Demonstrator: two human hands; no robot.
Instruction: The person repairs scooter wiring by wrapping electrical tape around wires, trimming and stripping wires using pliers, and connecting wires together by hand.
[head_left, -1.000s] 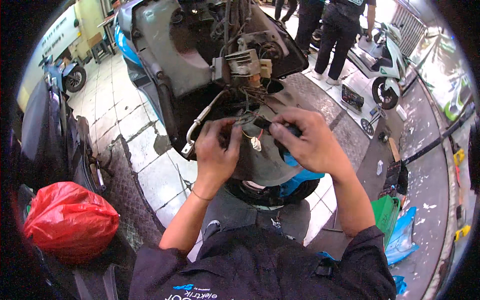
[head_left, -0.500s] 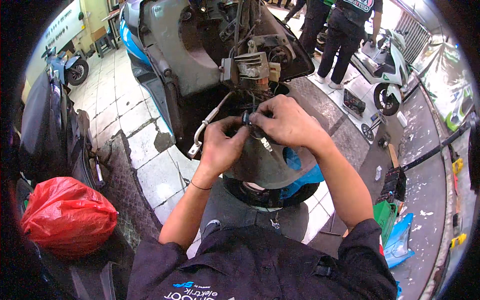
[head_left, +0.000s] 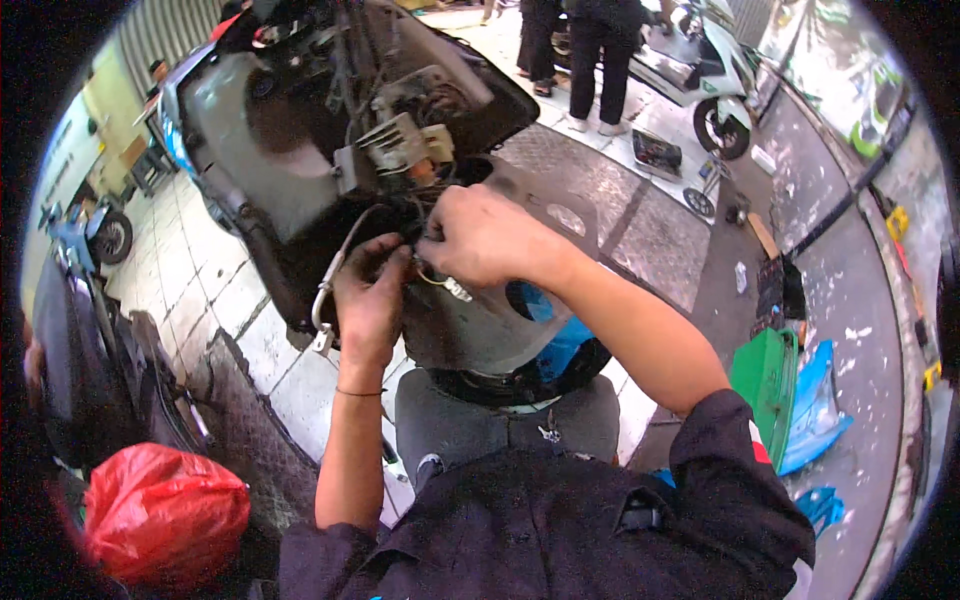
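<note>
Both my hands work low in the opened front of a scooter [head_left: 290,130], among its wiring. My left hand [head_left: 368,300] is closed, thumb and fingertips together at a small dark wire connector that the fingers mostly hide. My right hand [head_left: 488,235] pinches at the same place from the right, its knuckles up and its fingertips partly hidden. Just below it a white plug [head_left: 458,290] hangs on a thin wire over the grey fender panel [head_left: 475,325]. A finned metal unit [head_left: 395,142] sits above the hands. A bent metal bracket [head_left: 325,315] stands left of my left hand.
A red plastic bag [head_left: 165,510] lies at lower left by another scooter. On the right are a green box [head_left: 765,375], a blue panel [head_left: 815,410] and an open tool case [head_left: 657,152]. A person [head_left: 600,65] stands near a white scooter [head_left: 725,90].
My view has swung, so the scooter and both hands sit further left. The dark connector, visible between my fingertips before, is now mostly covered. My right hand has turned knuckles up.
</note>
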